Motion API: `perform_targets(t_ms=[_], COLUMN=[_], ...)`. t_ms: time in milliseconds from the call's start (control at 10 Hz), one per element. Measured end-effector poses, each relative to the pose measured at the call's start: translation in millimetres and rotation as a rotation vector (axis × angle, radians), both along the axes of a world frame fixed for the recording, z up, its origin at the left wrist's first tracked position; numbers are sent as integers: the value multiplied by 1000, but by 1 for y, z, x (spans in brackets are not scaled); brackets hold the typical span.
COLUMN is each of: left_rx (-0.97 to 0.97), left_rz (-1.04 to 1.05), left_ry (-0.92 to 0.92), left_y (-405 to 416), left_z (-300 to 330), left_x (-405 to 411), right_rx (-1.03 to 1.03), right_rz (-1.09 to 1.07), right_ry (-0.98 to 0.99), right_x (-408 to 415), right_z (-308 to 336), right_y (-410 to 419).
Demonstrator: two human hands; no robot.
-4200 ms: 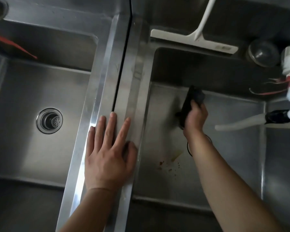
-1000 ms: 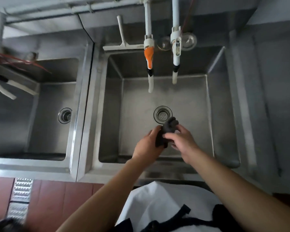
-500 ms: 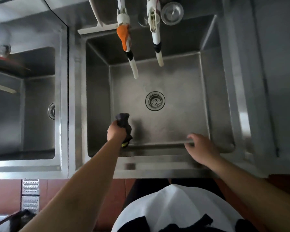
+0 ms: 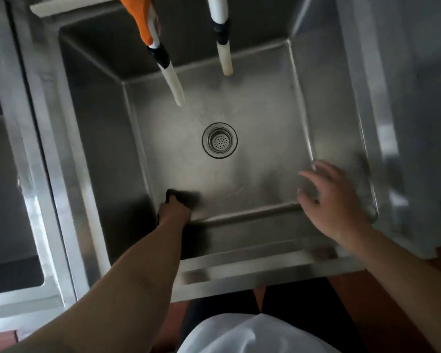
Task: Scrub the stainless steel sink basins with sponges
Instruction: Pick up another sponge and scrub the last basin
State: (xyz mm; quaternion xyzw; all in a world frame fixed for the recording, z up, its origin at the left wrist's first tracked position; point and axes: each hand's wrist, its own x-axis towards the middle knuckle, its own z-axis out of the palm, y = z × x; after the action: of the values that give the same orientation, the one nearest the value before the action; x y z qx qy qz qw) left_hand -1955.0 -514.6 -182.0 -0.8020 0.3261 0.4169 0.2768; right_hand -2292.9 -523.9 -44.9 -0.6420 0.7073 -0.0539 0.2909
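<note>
A square stainless steel basin (image 4: 336, 118) fills the view, with a round drain strainer (image 4: 219, 140) in the middle of its floor. My left hand (image 4: 175, 211) grips a dark sponge (image 4: 182, 196) and holds it down on the basin floor at the near left corner. My right hand (image 4: 334, 200) hovers over the near right part of the basin with its fingers spread and loosely bent, holding nothing.
Two white spouts hang over the far side: one with an orange handle (image 4: 161, 49) and a plain one (image 4: 223, 39). A second basin (image 4: 10, 174) lies to the left behind a steel divider. The steel front rim (image 4: 252, 271) runs below my arms.
The sponge passed from my right hand to my left. My left hand then carried it down to the near left corner of the floor. My right hand lifted off the front rim.
</note>
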Motion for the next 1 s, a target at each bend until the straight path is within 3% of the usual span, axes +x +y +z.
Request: perform_targets(t_ms=[100, 200, 400, 600, 800, 900, 1000], left_rx=[-69, -227, -317, -283, -219, -315, -337], left_rz=[204, 486, 845, 897, 841, 947, 1079], left_ry=[-18, -62, -44, 9, 160, 165, 436], left_y=[7, 3, -16, -46, -90, -112, -118], left_z=[-11, -21, -32, -41, -32, -42, -30], left_x=[-16, -29, -75, -164, -257, -297, -298], right_rx=[-199, -227, -75, -251, -292, -276, -277], right_rz=[35, 64, 151, 129, 133, 145, 150], right_ry=[135, 368, 566, 592, 627, 635, 639], right_x=[-18, -48, -99, -104, -103, -103, -103], right_z=[14, 13, -22, -46, -50, -46, -44], right_y=[-39, -78, -104, -104, -100, -101, -100])
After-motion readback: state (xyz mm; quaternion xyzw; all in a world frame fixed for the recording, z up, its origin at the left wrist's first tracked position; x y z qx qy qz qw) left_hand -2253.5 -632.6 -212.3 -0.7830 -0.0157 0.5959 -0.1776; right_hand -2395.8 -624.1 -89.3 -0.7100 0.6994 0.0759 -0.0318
